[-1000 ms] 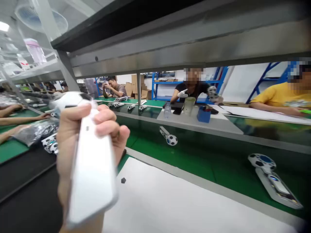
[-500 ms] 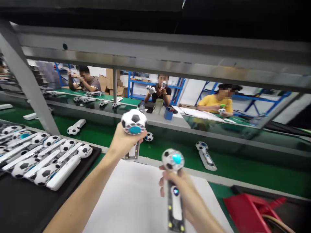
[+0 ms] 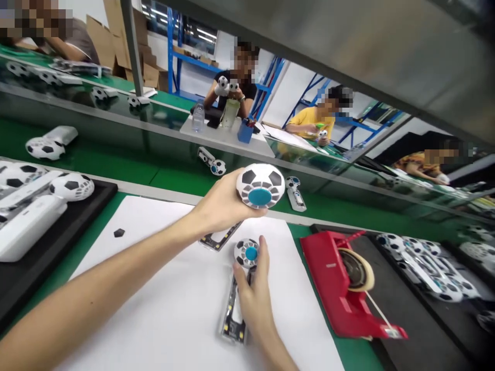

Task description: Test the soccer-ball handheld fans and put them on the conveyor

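Note:
My left hand [image 3: 218, 206] is closed around a football-patterned handheld fan [image 3: 263, 178] with a blue disc on its round head. Part of its clear-cased handle shows under the hand, above the white sheet. Lower and slightly left of that head is a second football-patterned handheld fan [image 3: 234, 304], its ball head towards the far side and its handle along the sheet. My right hand [image 3: 253, 291] grips it near the neck, thumb over the front and index finger beside the head. The other right fingers are mostly hidden.
A white sheet [image 3: 154, 309] covers the bench, with a small black pentagon [image 3: 119, 233] on it. A red tape dispenser [image 3: 328, 278] stands right. Black trays [image 3: 96, 206] of fans flank the sheet. More fans lie on the green belt [image 3: 162, 172] beyond. Several co-workers sit opposite.
The view has turned right and tilted. My right hand has brought its fan down to the sheet; the bright blue glow on its head is gone. My left hand still holds its fan.

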A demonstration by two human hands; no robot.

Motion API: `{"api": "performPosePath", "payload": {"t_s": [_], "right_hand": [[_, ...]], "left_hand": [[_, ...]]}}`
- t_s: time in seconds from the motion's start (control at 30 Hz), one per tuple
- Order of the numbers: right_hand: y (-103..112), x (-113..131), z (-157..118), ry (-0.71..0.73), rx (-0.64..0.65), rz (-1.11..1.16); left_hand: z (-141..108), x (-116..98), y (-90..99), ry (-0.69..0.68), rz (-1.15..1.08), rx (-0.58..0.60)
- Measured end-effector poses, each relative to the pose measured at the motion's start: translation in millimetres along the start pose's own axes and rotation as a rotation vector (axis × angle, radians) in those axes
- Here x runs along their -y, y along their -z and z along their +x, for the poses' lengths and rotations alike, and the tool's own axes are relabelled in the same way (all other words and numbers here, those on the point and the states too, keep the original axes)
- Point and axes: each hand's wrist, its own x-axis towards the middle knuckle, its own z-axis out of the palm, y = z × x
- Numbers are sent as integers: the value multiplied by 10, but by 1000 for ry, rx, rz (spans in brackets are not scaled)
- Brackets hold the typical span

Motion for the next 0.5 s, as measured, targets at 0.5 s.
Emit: {"api": "performPosePath", "payload": {"t_s": [0.5], "right_hand": [[916, 461, 15, 15, 178, 322]], "left_hand": [[-571, -147, -656, -58, 117, 443]]}}
